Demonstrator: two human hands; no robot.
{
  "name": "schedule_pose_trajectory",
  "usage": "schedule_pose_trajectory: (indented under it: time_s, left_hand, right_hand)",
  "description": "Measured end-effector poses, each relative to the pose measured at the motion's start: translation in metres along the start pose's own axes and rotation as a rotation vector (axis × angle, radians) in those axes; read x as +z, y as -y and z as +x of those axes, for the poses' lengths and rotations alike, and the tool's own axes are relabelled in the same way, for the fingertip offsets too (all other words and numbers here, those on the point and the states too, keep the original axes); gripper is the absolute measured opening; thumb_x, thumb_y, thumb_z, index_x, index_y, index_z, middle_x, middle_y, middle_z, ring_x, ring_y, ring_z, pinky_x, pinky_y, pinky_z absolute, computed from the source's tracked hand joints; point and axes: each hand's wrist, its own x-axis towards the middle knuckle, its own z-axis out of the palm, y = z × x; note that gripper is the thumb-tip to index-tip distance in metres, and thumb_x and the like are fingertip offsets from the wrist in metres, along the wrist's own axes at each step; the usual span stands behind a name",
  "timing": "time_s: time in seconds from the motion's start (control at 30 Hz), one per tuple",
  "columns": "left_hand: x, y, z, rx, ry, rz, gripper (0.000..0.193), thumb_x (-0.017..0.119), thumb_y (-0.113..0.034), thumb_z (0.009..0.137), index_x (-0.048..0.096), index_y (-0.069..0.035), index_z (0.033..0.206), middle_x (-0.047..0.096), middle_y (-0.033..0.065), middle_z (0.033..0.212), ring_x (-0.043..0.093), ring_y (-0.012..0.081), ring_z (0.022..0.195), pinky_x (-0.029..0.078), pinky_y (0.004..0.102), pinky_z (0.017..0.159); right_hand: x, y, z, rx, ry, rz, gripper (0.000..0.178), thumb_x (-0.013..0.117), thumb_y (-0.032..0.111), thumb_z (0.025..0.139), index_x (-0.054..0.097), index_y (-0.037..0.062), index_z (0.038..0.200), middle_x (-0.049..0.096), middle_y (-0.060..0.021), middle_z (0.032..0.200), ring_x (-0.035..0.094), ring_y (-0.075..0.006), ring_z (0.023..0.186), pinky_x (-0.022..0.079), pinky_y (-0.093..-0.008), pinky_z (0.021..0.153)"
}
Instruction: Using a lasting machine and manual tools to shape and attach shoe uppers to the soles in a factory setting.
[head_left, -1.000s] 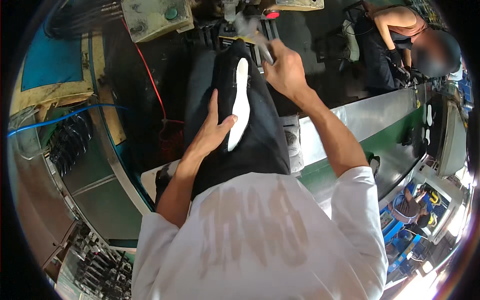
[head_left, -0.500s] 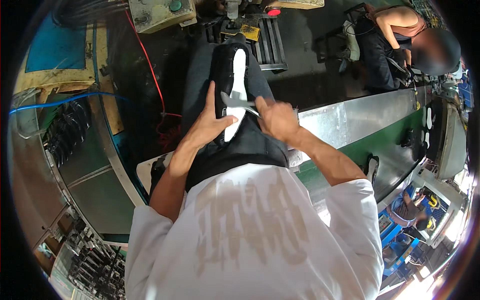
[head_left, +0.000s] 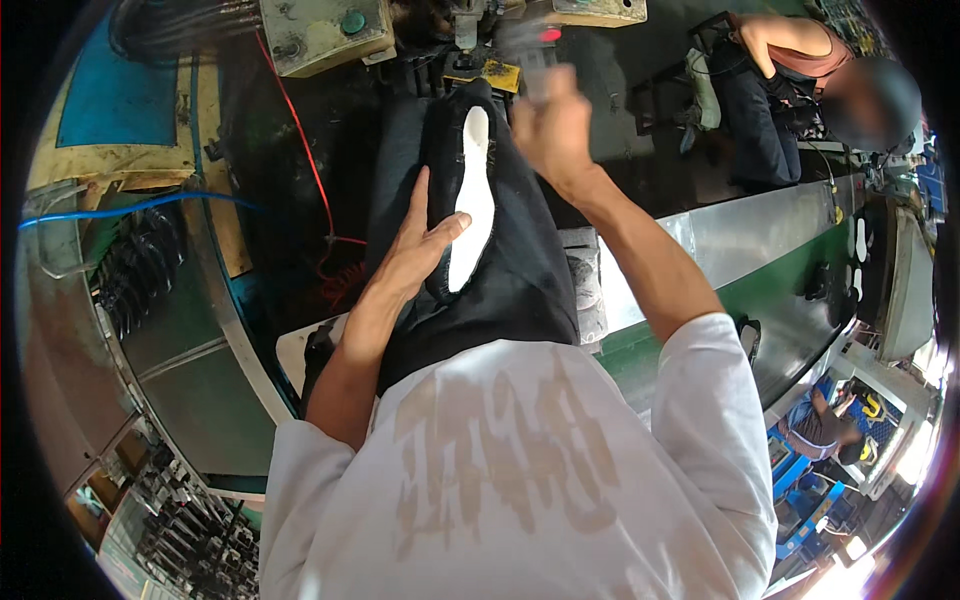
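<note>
A black shoe upper [head_left: 441, 150] lies bottom up along my thighs, its long white insole board [head_left: 476, 190] facing me. My left hand [head_left: 408, 252] grips the shoe near its lower end, thumb pressed on the white board and index finger stretched along the black side. Raised beyond the shoe's right side, my right hand [head_left: 556, 132] is closed round a grey metal hammer [head_left: 530, 45]. Motion smears the hammer's head. It is apart from the shoe.
A machine with a grey box and green button [head_left: 353, 21] stands ahead. To my right runs a metal-edged green conveyor [head_left: 690, 310] with shoes on it. A seated co-worker [head_left: 790, 90] is at the far right. A blue hose [head_left: 130, 203] crosses the left bench.
My right hand has lifted the hammer off the white board, swinging it up and away. My left hand keeps its hold on the shoe.
</note>
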Motion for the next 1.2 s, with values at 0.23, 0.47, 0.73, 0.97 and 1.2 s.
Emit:
schedule_pose_trajectory:
  time_s: [0.23,0.47,0.73,0.97,1.2]
  left_hand:
    - [-0.004,-0.017,-0.009,0.170,0.002,0.211,0.103,0.081,-0.016,0.095,0.017,-0.004,0.174,0.039,0.0256,0.169,0.048,0.0307,0.149,0.040,0.0374,0.123]
    - [0.043,-0.055,0.019,0.181,0.466,0.335,0.094,0.075,-0.014,0.094,0.025,-0.004,0.173,0.043,0.0199,0.169,0.046,0.0272,0.151,0.038,0.0361,0.123]
    - [0.185,-0.019,0.099,-0.209,0.986,0.515,0.093,0.075,-0.019,0.092,0.029,-0.003,0.172,0.045,0.0225,0.166,0.046,0.0288,0.150,0.034,0.0355,0.125]
    - [0.224,0.001,0.116,-0.314,1.040,0.699,0.089,0.072,-0.023,0.094,0.033,-0.002,0.171,0.049,0.0186,0.164,0.048,0.0271,0.148,0.034,0.0349,0.124]
    - [0.215,0.008,0.123,-0.357,0.996,0.632,0.089,0.072,-0.019,0.094,0.032,0.000,0.171,0.050,0.0167,0.164,0.050,0.0252,0.146,0.036,0.0344,0.123]
  right_hand:
    - [-0.035,-0.062,-0.051,0.014,0.515,-0.232,0.025,0.070,0.017,0.098,0.063,-0.0010,0.113,0.070,-0.0311,0.100,0.069,-0.0518,0.092,0.054,-0.0588,0.080]
    - [-0.140,-0.076,-0.174,0.816,0.071,0.273,0.047,0.064,0.041,0.110,0.071,-0.0049,0.100,0.071,-0.0102,0.074,0.070,-0.0179,0.061,0.055,-0.0341,0.057]
    - [-0.253,-0.091,-0.274,0.880,-0.070,0.011,0.053,0.049,0.039,0.116,0.072,-0.0074,0.104,0.071,-0.0116,0.074,0.070,-0.0190,0.065,0.057,-0.0346,0.063]
    - [-0.228,-0.089,-0.272,0.884,-0.485,-0.159,0.059,0.042,0.040,0.118,0.073,-0.0038,0.094,0.067,-0.0106,0.064,0.069,-0.0206,0.061,0.055,-0.0382,0.062]
    - [-0.224,-0.111,-0.286,0.896,-0.472,0.093,0.052,0.042,0.034,0.115,0.069,-0.0063,0.096,0.068,-0.0114,0.066,0.065,-0.0182,0.055,0.053,-0.0338,0.057]
